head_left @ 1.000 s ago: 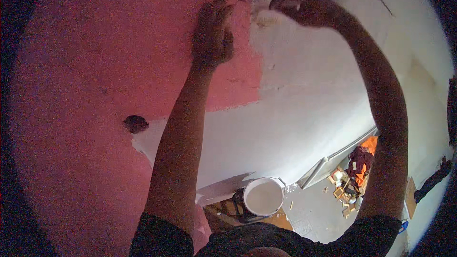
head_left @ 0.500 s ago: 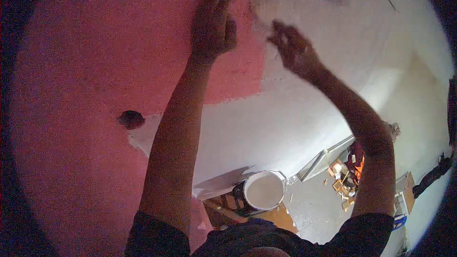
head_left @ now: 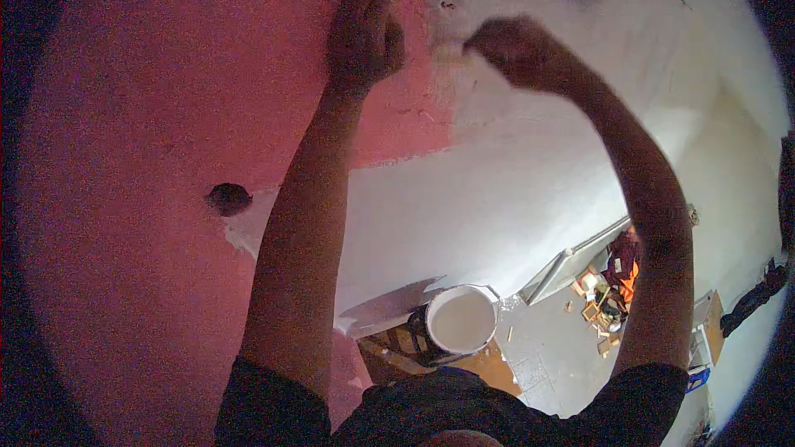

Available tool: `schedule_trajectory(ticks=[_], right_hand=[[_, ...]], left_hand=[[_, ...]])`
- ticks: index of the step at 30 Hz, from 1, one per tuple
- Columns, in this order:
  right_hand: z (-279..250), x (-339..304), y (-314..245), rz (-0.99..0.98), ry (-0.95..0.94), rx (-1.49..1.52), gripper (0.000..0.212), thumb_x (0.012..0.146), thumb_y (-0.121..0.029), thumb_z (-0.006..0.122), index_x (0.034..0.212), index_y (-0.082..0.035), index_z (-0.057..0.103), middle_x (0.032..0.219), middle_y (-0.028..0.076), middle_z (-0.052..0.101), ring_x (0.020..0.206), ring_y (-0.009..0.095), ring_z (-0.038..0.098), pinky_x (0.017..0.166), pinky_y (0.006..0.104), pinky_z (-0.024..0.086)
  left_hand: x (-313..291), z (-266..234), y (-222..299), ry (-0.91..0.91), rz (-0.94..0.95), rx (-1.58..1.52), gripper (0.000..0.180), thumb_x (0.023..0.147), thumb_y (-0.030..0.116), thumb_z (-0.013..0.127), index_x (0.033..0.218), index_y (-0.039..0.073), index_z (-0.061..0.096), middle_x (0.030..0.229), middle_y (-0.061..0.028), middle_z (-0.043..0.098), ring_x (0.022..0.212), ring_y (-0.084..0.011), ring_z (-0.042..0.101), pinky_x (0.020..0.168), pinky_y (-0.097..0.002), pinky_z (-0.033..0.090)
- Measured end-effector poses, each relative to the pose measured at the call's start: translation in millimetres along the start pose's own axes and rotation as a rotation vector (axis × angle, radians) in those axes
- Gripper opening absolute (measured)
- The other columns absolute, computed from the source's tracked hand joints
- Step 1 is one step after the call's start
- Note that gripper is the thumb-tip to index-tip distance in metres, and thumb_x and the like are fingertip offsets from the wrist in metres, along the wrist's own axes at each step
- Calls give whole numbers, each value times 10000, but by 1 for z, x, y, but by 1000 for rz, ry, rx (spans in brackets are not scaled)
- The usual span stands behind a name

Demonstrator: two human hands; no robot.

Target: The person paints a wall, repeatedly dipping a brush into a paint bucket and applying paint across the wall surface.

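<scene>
One left hand (head_left: pixel 363 37), one right hand (head_left: pixel 522 54), one wall (head_left: pixel 199 74), one bucket (head_left: pixel 462 290)

- You wear a dark, near-black shirt (head_left: pixel 451 401), fine detail lost in shadow.
- Your left sleeve (head_left: pixel 273 406) is short, wide at the hem.
- Your right sleeve (head_left: pixel 642 401) matches, ending above the elbow.
- Your left hand (head_left: pixel 360 37) and forearm (head_left: pixel 306 199) are bare.
- Your right hand (head_left: pixel 522 54) is bare too, outline blurred.
</scene>
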State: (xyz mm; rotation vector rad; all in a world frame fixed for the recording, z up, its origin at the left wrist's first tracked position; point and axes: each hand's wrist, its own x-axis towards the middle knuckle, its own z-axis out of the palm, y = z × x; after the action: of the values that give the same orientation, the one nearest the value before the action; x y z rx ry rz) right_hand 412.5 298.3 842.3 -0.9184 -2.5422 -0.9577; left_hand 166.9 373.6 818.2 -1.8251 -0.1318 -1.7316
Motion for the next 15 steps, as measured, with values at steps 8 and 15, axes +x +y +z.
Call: schedule_trajectory(ticks=[8, 15], right_hand=[[-59, 25, 9, -113, 485, -428, 236, 838, -4, 521, 1040, -68, 625, 1010, 122, 636, 893, 313, 608, 784, 405, 519], [129, -54, -86, 250, 218, 112, 258, 854, -56, 566, 1108, -36, 608, 1222, 264, 529, 1153, 367, 522, 966, 454, 450]], left_hand=[[-4, -2, -6, -1, -22, 0, 459, 715, 62, 467, 1170, 34, 524, 1249, -180, 511, 1164, -370, 476, 1020, -462, 368], [-38, -16, 13, -92, -68, -36, 473, 734, 92, 453, 1196, 12, 512, 1271, -178, 501, 1198, -360, 461, 1054, -458, 328]])
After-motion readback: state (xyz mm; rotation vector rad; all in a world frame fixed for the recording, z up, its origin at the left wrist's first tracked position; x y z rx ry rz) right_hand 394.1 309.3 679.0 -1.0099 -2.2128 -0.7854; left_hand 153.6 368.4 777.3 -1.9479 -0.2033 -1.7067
